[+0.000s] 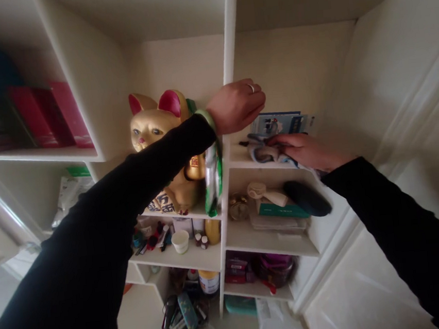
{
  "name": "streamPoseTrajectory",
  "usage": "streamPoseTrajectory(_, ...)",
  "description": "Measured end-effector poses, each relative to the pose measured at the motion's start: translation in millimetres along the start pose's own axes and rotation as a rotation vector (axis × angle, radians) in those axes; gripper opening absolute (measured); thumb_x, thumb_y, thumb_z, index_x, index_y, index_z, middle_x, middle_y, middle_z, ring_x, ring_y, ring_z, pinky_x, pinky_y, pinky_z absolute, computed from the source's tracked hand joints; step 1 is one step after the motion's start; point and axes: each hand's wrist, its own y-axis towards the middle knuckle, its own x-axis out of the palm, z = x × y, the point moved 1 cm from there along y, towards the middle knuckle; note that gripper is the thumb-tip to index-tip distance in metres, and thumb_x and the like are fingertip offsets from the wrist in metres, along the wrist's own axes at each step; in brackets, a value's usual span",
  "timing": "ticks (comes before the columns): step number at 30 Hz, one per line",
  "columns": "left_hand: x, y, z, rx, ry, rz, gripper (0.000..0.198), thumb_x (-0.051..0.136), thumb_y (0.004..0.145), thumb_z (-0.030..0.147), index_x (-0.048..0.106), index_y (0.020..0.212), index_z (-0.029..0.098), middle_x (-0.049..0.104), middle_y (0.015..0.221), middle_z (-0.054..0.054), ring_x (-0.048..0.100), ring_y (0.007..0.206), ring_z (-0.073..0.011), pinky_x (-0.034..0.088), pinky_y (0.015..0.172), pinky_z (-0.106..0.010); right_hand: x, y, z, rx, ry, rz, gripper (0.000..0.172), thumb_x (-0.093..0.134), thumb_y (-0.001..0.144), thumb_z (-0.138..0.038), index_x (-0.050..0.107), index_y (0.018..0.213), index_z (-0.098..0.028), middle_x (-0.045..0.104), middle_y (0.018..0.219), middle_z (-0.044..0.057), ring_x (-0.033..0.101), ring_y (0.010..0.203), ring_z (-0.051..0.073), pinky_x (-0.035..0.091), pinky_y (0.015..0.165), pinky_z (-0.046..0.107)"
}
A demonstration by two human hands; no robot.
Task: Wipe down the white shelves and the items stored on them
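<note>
My left hand (235, 106) is raised in a loose fist against the white shelf upright (228, 34), with a ring on one finger and a pale green bangle at the wrist. Nothing shows in it. Below that wrist stand a golden lucky-cat figurine (158, 139) and a green-and-white packet (213, 180). My right hand (303, 151) rests on a small shelf, its fingers over a grey-blue cloth (263, 152). Blue-and-white printed cards (280, 124) stand just behind the cloth. My left forearm hides the cat's middle.
Red books (49, 116) fill the upper left shelf. Lower shelves hold a cream cup (180, 241), small bottles, a dark pouch (307, 198), a small fan (267, 193) and a round clock (238, 207). A white door frame (328, 247) runs down the right side.
</note>
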Motion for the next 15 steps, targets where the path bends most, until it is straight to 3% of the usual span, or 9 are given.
streamPoseTrajectory(3, -1.1, 0, 3, 0.006, 0.037, -0.024, 0.031, 0.046, 0.116, 0.027, 0.074, 0.116, 0.014, 0.075, 0.123, -0.015, 0.069, 0.132, -0.0327, 0.053, 0.114, -0.052, -16, -32, -9, -0.008, 0.109, -0.052, 0.038, 0.058, 0.098, -0.036, 0.085, 0.12, -0.023, 0.085, 0.127, 0.007, 0.077, 0.123, 0.029, 0.055, 0.124, 0.049)
streamPoseTrajectory(6, -3.2, 0, 6, -0.009, 0.064, -0.054, 0.033, 0.044, 0.115, 0.025, 0.075, 0.118, 0.014, 0.075, 0.124, -0.016, 0.07, 0.133, -0.0353, 0.054, 0.112, -0.053, -33, -86, -16, 0.063, 0.192, -0.303, 0.053, 0.066, 0.092, -0.078, 0.091, 0.108, -0.034, 0.087, 0.117, 0.007, 0.082, 0.11, 0.035, 0.066, 0.11, 0.049)
streamPoseTrajectory(9, -5.4, -1, 9, -0.015, 0.111, -0.058, 0.042, 0.036, 0.116, 0.029, 0.075, 0.123, 0.016, 0.077, 0.131, -0.017, 0.069, 0.136, -0.0341, 0.054, 0.114, -0.052, -34, -141, -17, 0.182, 0.245, -0.53, 0.063, 0.054, 0.098, -0.085, 0.092, 0.111, -0.036, 0.087, 0.126, 0.009, 0.081, 0.121, 0.036, 0.063, 0.117, 0.049)
streamPoseTrajectory(12, -6.4, -3, 10, -0.02, 0.119, -0.036, 0.045, 0.034, 0.116, 0.028, 0.076, 0.127, 0.018, 0.078, 0.132, -0.015, 0.068, 0.138, -0.0324, 0.053, 0.116, -0.05, -23, -181, -5, 0.342, 0.142, -0.439, 0.071, 0.048, 0.101, -0.083, 0.089, 0.122, -0.03, 0.085, 0.132, 0.014, 0.079, 0.129, 0.04, 0.058, 0.124, 0.053)
streamPoseTrajectory(15, -6.9, -3, 11, -0.031, 0.108, -0.046, 0.045, 0.035, 0.115, 0.028, 0.078, 0.127, 0.019, 0.078, 0.132, -0.016, 0.068, 0.136, -0.0329, 0.053, 0.116, -0.051, -26, -209, 15, 0.424, -0.009, -0.31, 0.068, 0.046, 0.101, -0.08, 0.084, 0.133, -0.035, 0.08, 0.145, 0.011, 0.073, 0.139, 0.041, 0.052, 0.131, 0.054)
